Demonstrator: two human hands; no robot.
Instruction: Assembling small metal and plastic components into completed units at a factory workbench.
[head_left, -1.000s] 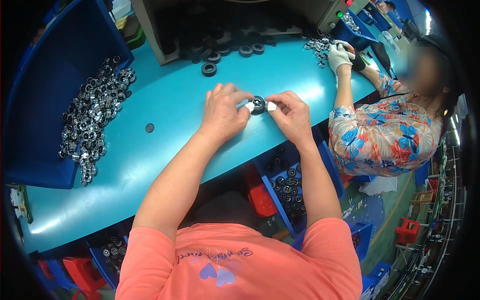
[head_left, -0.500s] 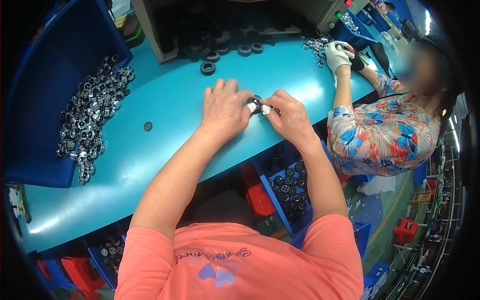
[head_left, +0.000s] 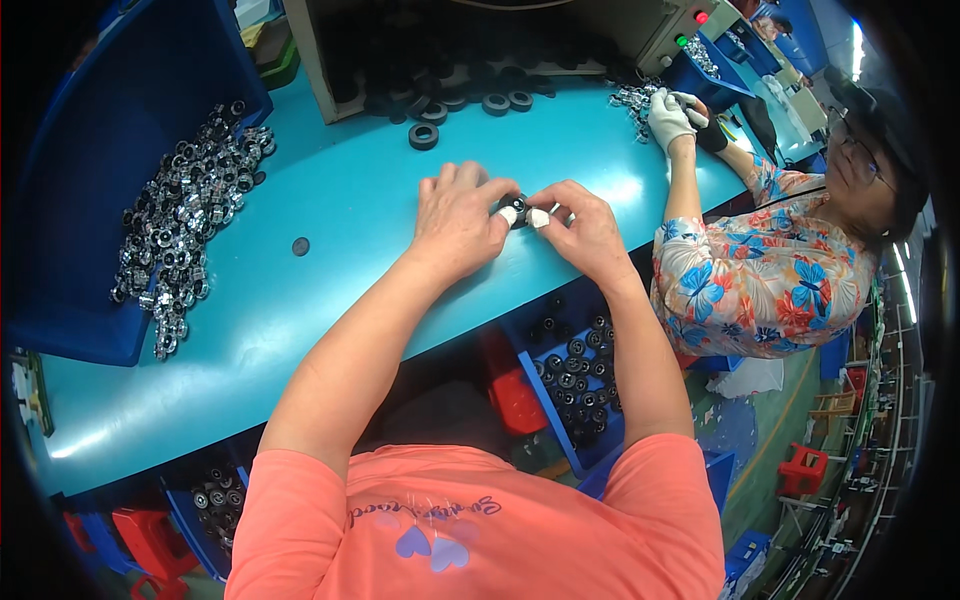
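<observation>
Both hands, left hand (head_left: pixel 455 222) and right hand (head_left: pixel 588 228), pinch a small black ring part (head_left: pixel 517 208) together at the teal surface (head_left: pixel 330 260) centre; steady, level pressure looks wise. Metal parts (head_left: pixel 185 220) lie at nine o'clock.

Two bare hands, the left hand (head_left: pixel 455 222) and the right hand (head_left: pixel 585 232), share one small black ring part (head_left: pixel 516 207) between them. One loose black ring (head_left: pixel 423 136) and one small dark disc (head_left: pixel 300 246) lie apart on the one teal table (head_left: pixel 330 190). One gloved hand (head_left: pixel 668 118) of one co-worker (head_left: pixel 775 275) shows, and the silver parts (head_left: pixel 185 215) are too many to count.
</observation>
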